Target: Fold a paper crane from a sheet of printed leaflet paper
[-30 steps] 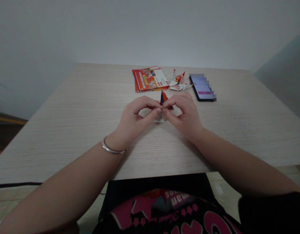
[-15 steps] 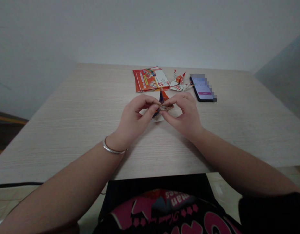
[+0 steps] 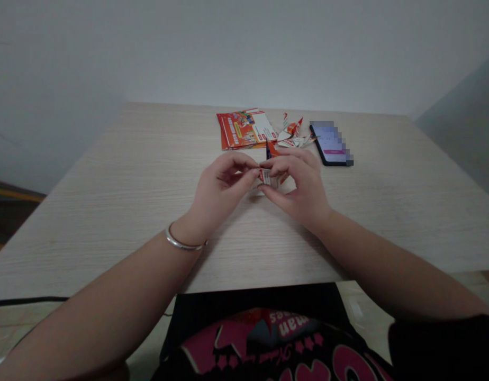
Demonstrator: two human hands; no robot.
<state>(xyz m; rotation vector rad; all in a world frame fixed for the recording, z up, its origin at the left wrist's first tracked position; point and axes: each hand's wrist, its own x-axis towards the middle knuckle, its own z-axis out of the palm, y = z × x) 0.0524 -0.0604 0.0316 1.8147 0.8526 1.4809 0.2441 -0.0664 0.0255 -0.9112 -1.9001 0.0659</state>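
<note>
Between my two hands is a small piece of folded printed paper [image 3: 265, 178], white with red print on the side facing me. A dark blue and orange point of it sticks up behind my fingers. My left hand [image 3: 224, 182] pinches its left side with thumb and fingers, a silver bangle [image 3: 184, 244] on the wrist. From the right, my right hand [image 3: 298, 182] grips the paper with thumb below and fingers above. The fingertips of both hands nearly meet and hide much of the folds.
Orange and white printed leaflets [image 3: 238, 131] lie stacked beyond my hands. Beside them are folded paper pieces [image 3: 292, 136] in red and white. A phone [image 3: 329, 143] with a lit, partly blurred screen lies to their right on the pale wooden table [image 3: 129, 174]. A wall stands behind.
The paper has turned in my fingers, so a white printed face shows where dark and orange faces showed before. My right fingers have shifted over it. Both arms stay nearly in place.
</note>
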